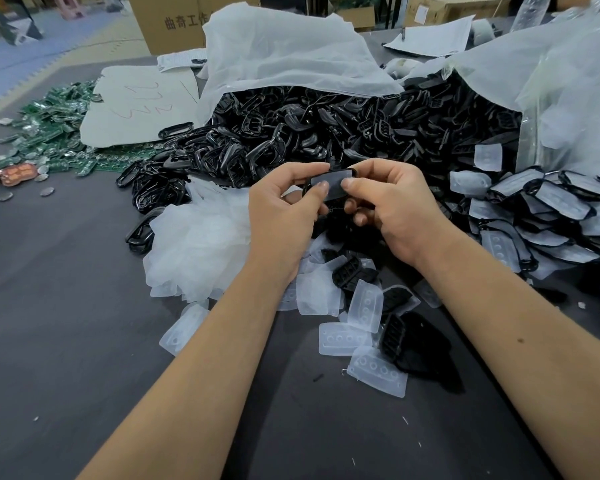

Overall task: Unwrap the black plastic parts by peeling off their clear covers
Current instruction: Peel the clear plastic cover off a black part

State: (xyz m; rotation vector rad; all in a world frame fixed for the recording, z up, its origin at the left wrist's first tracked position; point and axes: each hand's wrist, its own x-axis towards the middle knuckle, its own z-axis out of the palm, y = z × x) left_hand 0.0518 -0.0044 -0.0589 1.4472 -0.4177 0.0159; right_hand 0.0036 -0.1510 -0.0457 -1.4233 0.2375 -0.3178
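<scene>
Showing black printed characters "曲奇工作" on the cardboard box (pixel 174 26) at the back; bearing red handwritten strokes, not clearly readable, on the white sheet (pixel 136 105) lying on the counter (pixel 49 306).

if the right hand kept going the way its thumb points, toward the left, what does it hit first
Most likely the left hand: the right hand faces it across the covered black part they both pinch, thumbs almost meeting on the clear cover. Depth is hard to judge from this one view.
</scene>
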